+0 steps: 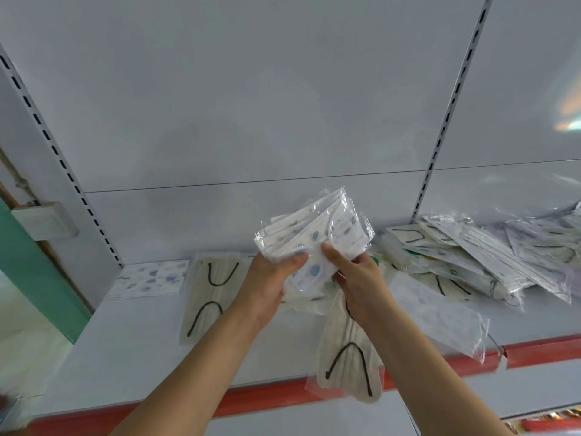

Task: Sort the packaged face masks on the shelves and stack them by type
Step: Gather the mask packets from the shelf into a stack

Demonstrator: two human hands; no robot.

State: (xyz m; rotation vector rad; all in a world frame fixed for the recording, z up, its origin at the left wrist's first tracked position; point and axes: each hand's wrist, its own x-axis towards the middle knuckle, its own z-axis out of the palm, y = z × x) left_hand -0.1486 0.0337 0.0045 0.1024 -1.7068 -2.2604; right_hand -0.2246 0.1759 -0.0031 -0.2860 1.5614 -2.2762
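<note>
packets of blue-printed white masks (pixel 317 237), a fanned bundle in clear wrappers, are held up in front of the grey back panel (pixel 251 105), above the shelf (pixel 125 347) and clear of it. the left hand (pixel 270 281) grips the bundle's lower left corner, thumb curled over the front face and pressing on it, the other fingers hidden behind the packets. the right hand (pixel 358 278) holds the lower right edge, thumb laid on the front beside the left thumb, fingers curled under and behind so that how far they are spread cannot be told. directly beneath the hands lies a beige mask with black ear loops (pixel 349 366) in its wrapper, its near end overhanging the shelf's red front strip (pixel 273 401). a second beige mask packet (pixel 210 297) lies flat to the left, and just beyond it at the shelf's back left corner sits a flat printed mask packet (pixel 151 278) with the same blue pattern. right of the hands a white packet (pixel 440 316) lies slantwise near the front edge, and farther right a loose, mixed pile of wrapped masks (pixel 490 256) spreads across the next bay, past the slotted upright (pixel 449 121).
</note>
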